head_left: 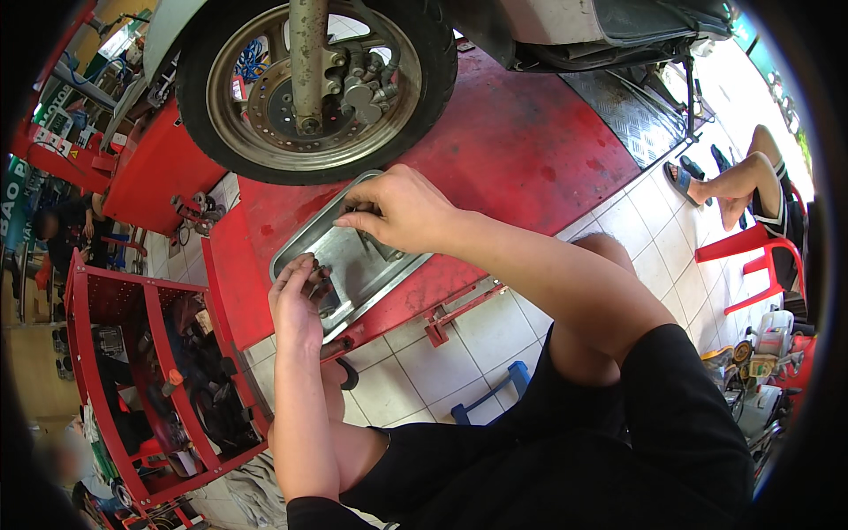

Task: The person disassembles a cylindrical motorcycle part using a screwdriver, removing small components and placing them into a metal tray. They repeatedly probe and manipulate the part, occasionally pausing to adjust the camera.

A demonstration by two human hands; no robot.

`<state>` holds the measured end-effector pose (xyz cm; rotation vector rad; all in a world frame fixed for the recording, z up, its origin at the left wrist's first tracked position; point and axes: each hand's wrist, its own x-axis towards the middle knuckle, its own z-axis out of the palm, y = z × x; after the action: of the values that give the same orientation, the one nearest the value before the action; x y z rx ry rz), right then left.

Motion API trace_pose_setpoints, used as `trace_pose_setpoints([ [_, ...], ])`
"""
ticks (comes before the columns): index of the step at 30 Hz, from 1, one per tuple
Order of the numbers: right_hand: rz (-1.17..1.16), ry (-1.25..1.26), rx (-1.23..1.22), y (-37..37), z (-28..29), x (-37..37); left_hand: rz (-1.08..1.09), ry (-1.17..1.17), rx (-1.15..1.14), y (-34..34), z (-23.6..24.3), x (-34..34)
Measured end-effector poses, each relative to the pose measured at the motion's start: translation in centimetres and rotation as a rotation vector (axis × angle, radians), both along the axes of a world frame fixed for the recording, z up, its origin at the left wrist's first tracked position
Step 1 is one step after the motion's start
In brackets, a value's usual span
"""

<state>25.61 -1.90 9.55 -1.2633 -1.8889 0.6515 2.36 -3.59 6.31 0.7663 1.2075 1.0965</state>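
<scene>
A shallow metal tray (pixel 353 265) lies on a red lift platform (pixel 512 150) below a scooter's front wheel (pixel 314 84). My left hand (pixel 299 300) rests on the tray's near edge, fingers curled over small dark metal parts. My right hand (pixel 402 210) reaches over the tray's middle, its fingertips pinching a small metal part that touches the tray floor. The wheel shows a brake disc and caliper (pixel 358 88) beside the fork leg.
A red tool cart (pixel 150 389) full of tools stands at my left. A blue stool (pixel 490 397) sits on the tiled floor under me. A seated person's legs (pixel 742 181) and a red plastic chair (pixel 760 256) are at the right.
</scene>
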Motion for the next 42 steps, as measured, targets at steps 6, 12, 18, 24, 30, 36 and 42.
trace_pose_setpoints([
  [6, -0.031, -0.026, 0.114, -0.1, -0.2, 0.2, -0.004, 0.005, 0.001, 0.0, 0.0, 0.0],
  [12, -0.034, 0.008, 0.098, -0.2, 0.0, 0.2, -0.006, 0.006, -0.003, 0.1, -0.2, 0.0],
  [18, -0.058, -0.06, 0.113, -0.2, 0.0, 0.3, -0.008, 0.008, 0.002, 0.1, -0.2, 0.0],
  [24, -0.081, -0.078, 0.034, -0.3, 0.5, 0.5, -0.01, 0.003, 0.003, 0.1, -0.1, 0.0],
  [30, -0.098, -0.029, 0.062, -0.1, 0.0, 0.6, 0.008, -0.005, 0.001, 0.1, -0.1, -0.1],
  [36, -0.098, -0.157, 0.077, -0.1, -0.3, 0.6, 0.003, -0.004, 0.001, 0.1, -0.1, 0.0],
  [42, -0.09, -0.059, 0.044, -0.2, 0.0, 0.6, -0.001, -0.002, 0.007, 0.0, 0.0, -0.1],
])
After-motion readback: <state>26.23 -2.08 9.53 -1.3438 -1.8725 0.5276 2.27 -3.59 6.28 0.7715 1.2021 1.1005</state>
